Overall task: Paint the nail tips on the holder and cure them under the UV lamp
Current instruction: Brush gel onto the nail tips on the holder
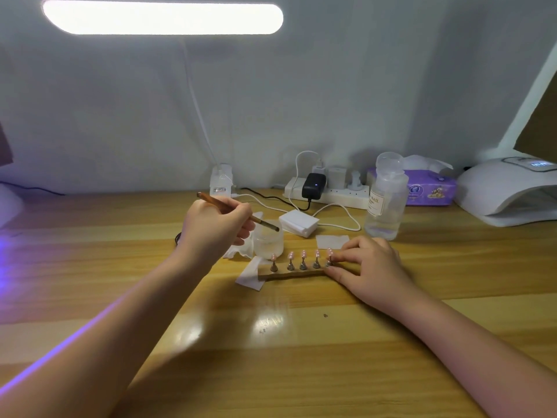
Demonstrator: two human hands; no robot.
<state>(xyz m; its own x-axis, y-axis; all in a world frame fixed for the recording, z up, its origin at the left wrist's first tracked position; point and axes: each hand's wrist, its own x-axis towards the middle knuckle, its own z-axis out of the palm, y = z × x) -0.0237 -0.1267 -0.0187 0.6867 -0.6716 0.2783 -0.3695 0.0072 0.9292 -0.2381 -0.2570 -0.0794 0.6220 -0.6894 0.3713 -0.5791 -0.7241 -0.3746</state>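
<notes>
The holder (294, 274), a low wooden bar, lay across the middle of the worktop (301, 342), carrying five nail tips (303, 254) that stood upright in a row on small metal stems, each tip pale pink and glossy. My right hand (370, 267) held the bar's right end, thumb at its front edge and fingers curled over the last stem, a narrow grip. My left hand (215, 226) hovered above and to the left of the row, its grip closed round a brown brush (238, 211) whose dark tip hung at the rim of a small clear cup (269, 242) just behind the leftmost tip. White wipes (250, 274) lay partly beneath the holder's left end, and one more (332, 241) lay behind the right. Further back were a stack of white pads (299, 222), a clear bottle (385, 200), a power strip (328, 191) with its cables and a purple tissue pack (429, 191). The UV lamp (509, 191) sat at the worktop's far right, well apart from the holder, its opening facing the worktop. The near half of the worktop lay open, crossed only by my forearms.
</notes>
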